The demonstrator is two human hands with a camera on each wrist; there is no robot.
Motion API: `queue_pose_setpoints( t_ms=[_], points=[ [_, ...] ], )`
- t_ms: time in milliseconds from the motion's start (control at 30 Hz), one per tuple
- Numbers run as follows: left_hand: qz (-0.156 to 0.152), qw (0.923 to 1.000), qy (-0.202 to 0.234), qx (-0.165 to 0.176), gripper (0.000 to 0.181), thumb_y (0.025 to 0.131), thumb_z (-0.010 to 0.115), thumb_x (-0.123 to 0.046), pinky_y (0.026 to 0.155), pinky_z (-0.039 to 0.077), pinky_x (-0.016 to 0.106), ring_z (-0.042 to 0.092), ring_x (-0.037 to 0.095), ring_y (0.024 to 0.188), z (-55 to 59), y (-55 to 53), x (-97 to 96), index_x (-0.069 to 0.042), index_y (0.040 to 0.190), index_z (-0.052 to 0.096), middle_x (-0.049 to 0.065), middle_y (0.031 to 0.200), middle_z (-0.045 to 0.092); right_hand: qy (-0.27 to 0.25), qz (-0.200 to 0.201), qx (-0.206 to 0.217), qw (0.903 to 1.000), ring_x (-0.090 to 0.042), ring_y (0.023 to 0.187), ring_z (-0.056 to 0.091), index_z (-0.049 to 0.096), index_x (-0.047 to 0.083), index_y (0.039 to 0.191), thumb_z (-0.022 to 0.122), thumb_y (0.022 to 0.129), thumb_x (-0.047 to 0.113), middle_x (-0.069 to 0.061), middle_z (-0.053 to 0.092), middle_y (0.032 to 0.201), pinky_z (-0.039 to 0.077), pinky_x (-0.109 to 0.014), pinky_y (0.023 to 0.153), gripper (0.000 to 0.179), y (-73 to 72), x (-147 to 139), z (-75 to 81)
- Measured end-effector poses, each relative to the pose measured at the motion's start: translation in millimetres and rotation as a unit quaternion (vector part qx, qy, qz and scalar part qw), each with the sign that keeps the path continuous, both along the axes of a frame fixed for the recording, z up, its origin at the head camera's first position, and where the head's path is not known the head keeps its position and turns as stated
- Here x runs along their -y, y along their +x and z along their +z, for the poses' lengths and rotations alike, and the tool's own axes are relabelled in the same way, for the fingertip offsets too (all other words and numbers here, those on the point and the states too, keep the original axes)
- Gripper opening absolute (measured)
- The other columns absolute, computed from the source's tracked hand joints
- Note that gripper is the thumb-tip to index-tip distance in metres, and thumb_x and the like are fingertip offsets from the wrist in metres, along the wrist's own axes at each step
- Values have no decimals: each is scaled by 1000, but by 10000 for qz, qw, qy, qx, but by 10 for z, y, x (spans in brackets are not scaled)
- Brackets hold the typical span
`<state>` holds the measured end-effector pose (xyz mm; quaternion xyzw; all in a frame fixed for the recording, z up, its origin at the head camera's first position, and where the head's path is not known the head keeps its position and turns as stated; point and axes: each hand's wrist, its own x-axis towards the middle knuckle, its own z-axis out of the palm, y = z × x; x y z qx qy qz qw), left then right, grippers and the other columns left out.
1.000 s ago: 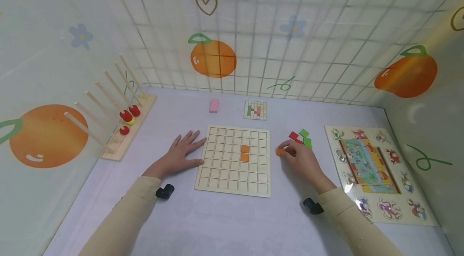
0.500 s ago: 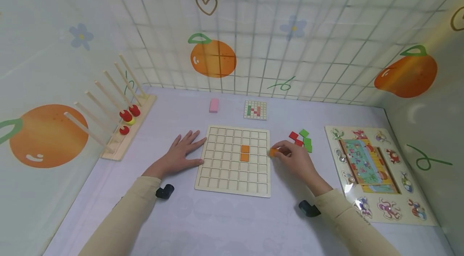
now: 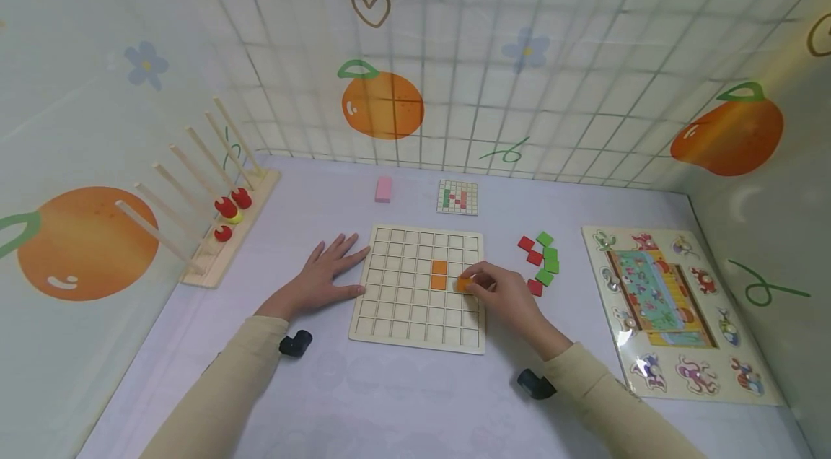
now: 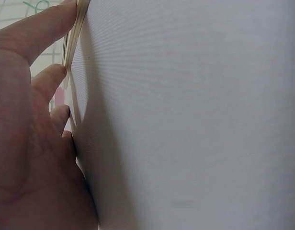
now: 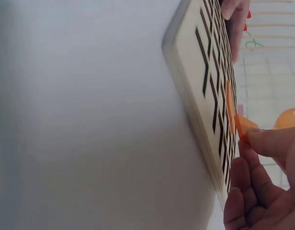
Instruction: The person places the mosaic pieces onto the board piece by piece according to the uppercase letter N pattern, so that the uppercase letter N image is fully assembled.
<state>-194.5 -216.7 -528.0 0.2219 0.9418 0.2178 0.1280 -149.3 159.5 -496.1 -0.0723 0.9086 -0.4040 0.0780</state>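
A pale wooden grid board (image 3: 402,315) lies on the table, with two orange square tiles (image 3: 438,275) set in neighbouring cells of one column. Over the board's right side, my right hand (image 3: 509,298) pinches another orange tile (image 3: 464,284) between thumb and fingers. In the right wrist view that orange tile (image 5: 244,126) is tilted above the board's surface. My left hand (image 3: 322,275) lies spread on the table, its fingertips touching the board's left edge. Right of the board lie loose red tiles (image 3: 534,257) and several green tiles (image 3: 550,254).
A small card (image 3: 457,197) with a coloured grid pattern and a pink block (image 3: 384,189) sit behind the board. At left stands a wooden peg rack (image 3: 247,224) with red and yellow pieces. A picture puzzle board (image 3: 688,372) lies at right.
My right hand has carried the orange tile leftward from beside the loose tiles to over the board, uncovering more red and green tiles. The left hand has stayed in place.
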Motion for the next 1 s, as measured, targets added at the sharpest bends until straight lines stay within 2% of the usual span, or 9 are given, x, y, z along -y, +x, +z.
queue_pose_setpoints(
  t_ms=[467,667,1000],
  points=[
    [-21,10000,-12,-30,83,92,63,-63,124,-7,51,-1,27,157,-3,-3,6,-29,161,31,2,171,9,-26,337,-92,9994,-13,79,59,75,23,104,76,93,17,12,69,87,53,-31,75,12,30,239,-48],
    [-154,9996,154,-198,83,93,66,-57,123,-5,56,3,33,157,18,13,8,-22,160,34,9,170,14,112,556,-333,9978,-10,82,58,75,24,106,76,93,14,16,68,91,52,-30,78,17,35,293,-98],
    [-166,9996,154,-181,83,93,65,-59,123,-5,57,2,33,157,30,20,12,-23,161,33,8,171,13,141,697,-597,9957,-12,79,53,75,21,101,78,90,11,14,63,85,47,-27,70,15,69,401,-87]
  ],
)
